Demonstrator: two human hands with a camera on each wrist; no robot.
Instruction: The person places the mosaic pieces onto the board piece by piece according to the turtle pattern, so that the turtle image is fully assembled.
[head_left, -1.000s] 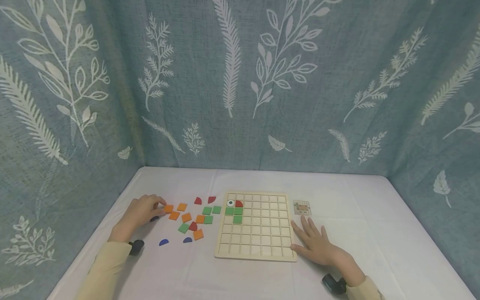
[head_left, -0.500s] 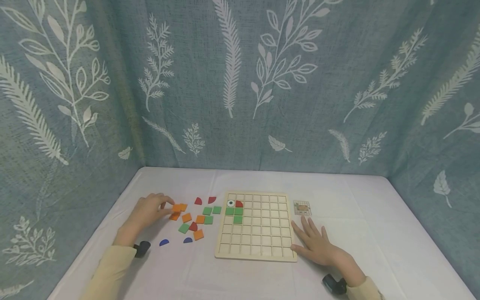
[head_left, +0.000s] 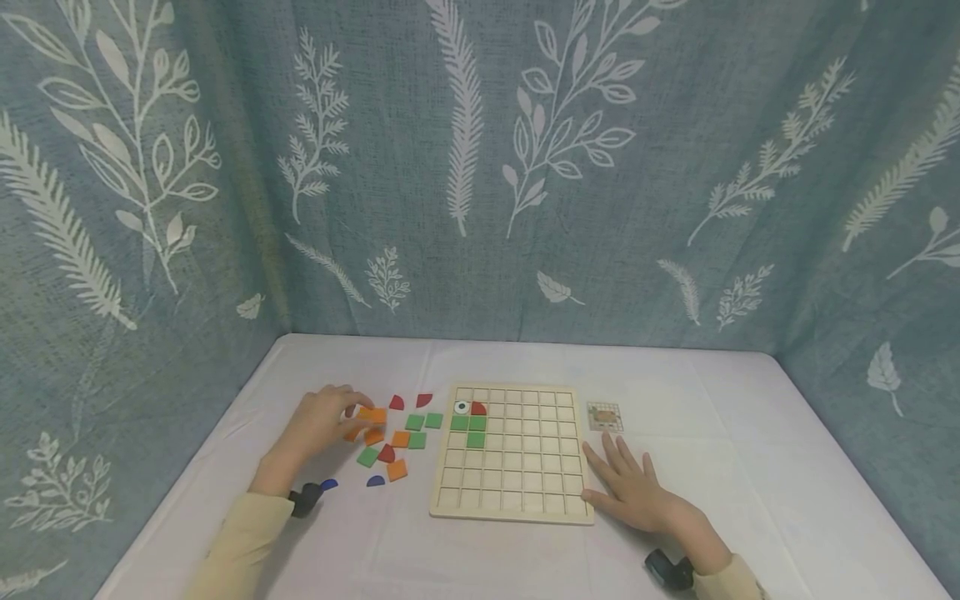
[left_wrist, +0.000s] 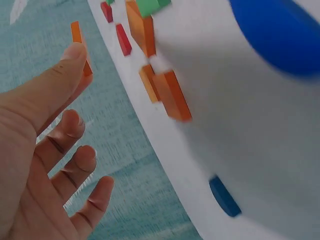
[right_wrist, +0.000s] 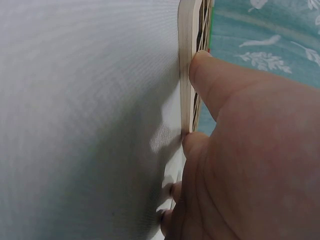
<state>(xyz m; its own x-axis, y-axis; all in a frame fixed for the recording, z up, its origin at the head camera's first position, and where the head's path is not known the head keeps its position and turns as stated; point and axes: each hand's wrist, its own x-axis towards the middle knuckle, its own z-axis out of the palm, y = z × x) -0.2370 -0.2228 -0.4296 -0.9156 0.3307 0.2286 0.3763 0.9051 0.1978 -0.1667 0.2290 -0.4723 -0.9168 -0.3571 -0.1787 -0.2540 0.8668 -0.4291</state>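
Note:
Between thumb and index finger, my left hand (head_left: 318, 421) pinches an orange square tile (left_wrist: 76, 34), held above the loose tiles left of the board. The other fingers of that hand are loosely bent in the left wrist view. My right hand (head_left: 633, 492) lies spread at the right edge of the wooden grid board (head_left: 532, 516), its thumb touching the rim in the right wrist view. On the board's upper left sit a white eye tile (head_left: 462, 407), a red quarter-round tile (head_left: 478, 408) and green square tiles (head_left: 476, 440).
Loose green squares (head_left: 416, 440), orange squares (head_left: 397, 470), red quarter-rounds (head_left: 424, 400) and blue half-rounds (head_left: 376, 481) lie left of the board. A small pattern card (head_left: 604, 416) is at its upper right. A patterned curtain (head_left: 525, 292) hangs behind the white table (head_left: 690, 383).
My left hand has moved right with the orange square tile, from the left end of the loose tiles to over the other orange ones. The right hand has stayed in place.

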